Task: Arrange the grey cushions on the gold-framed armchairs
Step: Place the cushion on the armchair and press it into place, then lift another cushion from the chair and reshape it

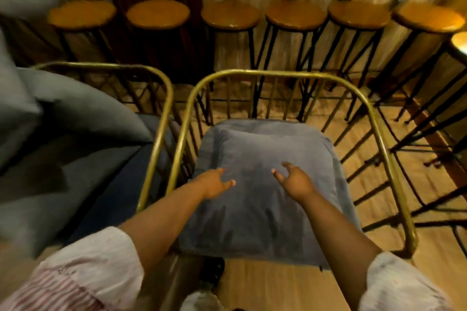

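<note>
A gold-framed armchair stands right in front of me, with a grey cushion lying flat on its seat. My left hand hovers over the cushion's left part, fingers apart, holding nothing. My right hand hovers over the middle of the cushion, fingers also spread. A second gold-framed armchair stands to the left, and several grey cushions are piled loosely on it, one leaning up at the far left.
A row of round wooden bar stools on thin black legs lines the wall behind the armchairs. More black stool legs crowd the floor at the right. Wooden floor shows in front of the chair.
</note>
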